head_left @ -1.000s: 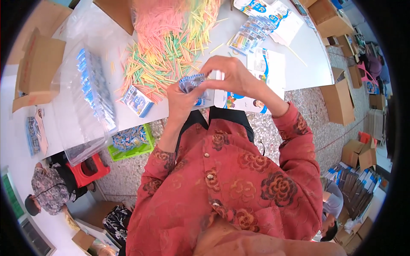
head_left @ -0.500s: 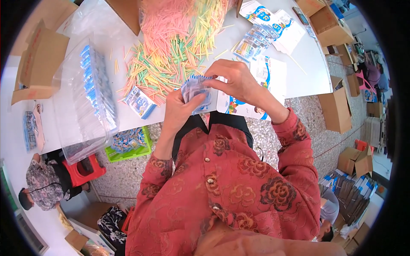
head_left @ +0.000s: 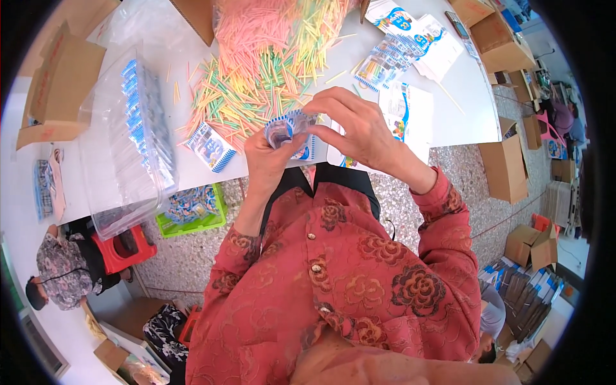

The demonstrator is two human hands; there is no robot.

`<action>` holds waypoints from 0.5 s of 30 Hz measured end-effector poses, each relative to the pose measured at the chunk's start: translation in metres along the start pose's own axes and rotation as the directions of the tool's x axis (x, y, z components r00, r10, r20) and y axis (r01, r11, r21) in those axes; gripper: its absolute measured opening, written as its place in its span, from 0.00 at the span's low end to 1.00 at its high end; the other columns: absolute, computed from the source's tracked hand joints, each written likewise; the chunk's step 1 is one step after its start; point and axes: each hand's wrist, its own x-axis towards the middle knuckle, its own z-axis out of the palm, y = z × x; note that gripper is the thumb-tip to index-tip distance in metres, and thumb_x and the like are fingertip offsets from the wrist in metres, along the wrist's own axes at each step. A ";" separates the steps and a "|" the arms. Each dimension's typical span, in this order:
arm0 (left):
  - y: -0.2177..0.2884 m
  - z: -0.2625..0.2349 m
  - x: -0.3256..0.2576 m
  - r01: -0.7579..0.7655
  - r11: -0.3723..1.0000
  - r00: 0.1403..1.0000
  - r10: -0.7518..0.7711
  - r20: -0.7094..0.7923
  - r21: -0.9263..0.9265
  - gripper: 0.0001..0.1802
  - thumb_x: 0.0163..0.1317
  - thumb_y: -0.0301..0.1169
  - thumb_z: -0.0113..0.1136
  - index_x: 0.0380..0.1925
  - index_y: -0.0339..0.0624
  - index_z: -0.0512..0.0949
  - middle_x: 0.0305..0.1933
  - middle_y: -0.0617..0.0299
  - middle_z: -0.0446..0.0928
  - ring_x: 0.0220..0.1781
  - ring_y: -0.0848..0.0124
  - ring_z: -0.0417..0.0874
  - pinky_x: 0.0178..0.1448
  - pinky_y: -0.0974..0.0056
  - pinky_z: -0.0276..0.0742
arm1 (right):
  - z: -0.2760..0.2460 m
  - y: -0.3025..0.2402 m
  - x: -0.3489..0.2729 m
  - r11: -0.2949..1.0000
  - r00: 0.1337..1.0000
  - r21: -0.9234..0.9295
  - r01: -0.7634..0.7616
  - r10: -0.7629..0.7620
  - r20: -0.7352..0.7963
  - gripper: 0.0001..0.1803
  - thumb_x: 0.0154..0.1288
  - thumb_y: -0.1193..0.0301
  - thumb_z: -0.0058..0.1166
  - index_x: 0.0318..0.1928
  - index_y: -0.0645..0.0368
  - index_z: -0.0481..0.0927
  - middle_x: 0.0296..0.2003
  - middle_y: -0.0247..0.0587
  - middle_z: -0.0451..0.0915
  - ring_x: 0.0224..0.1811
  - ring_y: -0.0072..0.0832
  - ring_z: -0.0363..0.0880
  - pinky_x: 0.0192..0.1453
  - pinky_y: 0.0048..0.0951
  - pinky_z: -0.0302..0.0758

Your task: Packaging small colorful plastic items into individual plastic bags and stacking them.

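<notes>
Over the table's near edge, my left hand (head_left: 264, 163) grips a small clear packet (head_left: 289, 131) with blue-striped edges. My right hand (head_left: 362, 128) pinches the packet's upper right edge between thumb and fingers, and its mouth looks spread. What lies inside cannot be made out. Just beyond both hands is a loose heap of thin pastel sticks (head_left: 247, 96) in pink, yellow and green. A similar packet (head_left: 210, 147) lies flat to the left of my left hand. Partly under my right hand are white printed cards (head_left: 417, 119) with blue and coloured pictures.
A clear plastic box (head_left: 102, 167) with a row of blue-edged packets stands at the left. More packets (head_left: 385, 61) and cards lie at the far right. A green crate (head_left: 221, 208) of packets sits below the table, near a red stool (head_left: 131, 247). Cardboard boxes (head_left: 504, 160) stand around.
My right hand has shifted slightly along the packet's top edge, and the packet has tilted so its mouth looks wider. Both hands keep hold of it.
</notes>
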 end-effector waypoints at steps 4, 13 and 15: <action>-0.003 0.000 -0.001 0.013 1.000 1.000 -0.013 -0.005 -0.022 0.07 0.51 0.23 0.65 0.32 0.36 0.80 0.27 0.69 0.78 0.27 0.85 0.74 0.32 0.76 0.70 | 0.000 -0.005 -0.001 0.994 0.997 -0.095 0.048 -0.053 -0.057 0.13 0.45 0.77 0.63 0.34 0.59 0.77 0.37 0.38 0.75 0.33 0.33 0.77 0.33 0.28 0.75; -0.002 -0.001 -0.012 -0.020 0.980 1.000 0.019 0.005 0.196 0.07 0.50 0.22 0.64 0.32 0.35 0.80 0.26 0.69 0.79 0.27 0.85 0.74 0.32 0.76 0.70 | 0.005 -0.015 -0.018 0.932 0.965 -0.250 0.263 -0.251 0.082 0.13 0.42 0.75 0.53 0.34 0.60 0.77 0.38 0.38 0.74 0.29 0.27 0.75 0.27 0.26 0.70; 0.000 0.001 -0.019 0.003 0.981 0.999 -0.011 0.041 0.193 0.07 0.50 0.22 0.63 0.31 0.35 0.80 0.25 0.69 0.79 0.27 0.85 0.74 0.32 0.76 0.70 | 0.005 -0.011 -0.021 0.938 0.965 -0.227 0.263 -0.254 0.068 0.13 0.42 0.75 0.53 0.34 0.60 0.77 0.38 0.38 0.75 0.27 0.28 0.75 0.26 0.26 0.70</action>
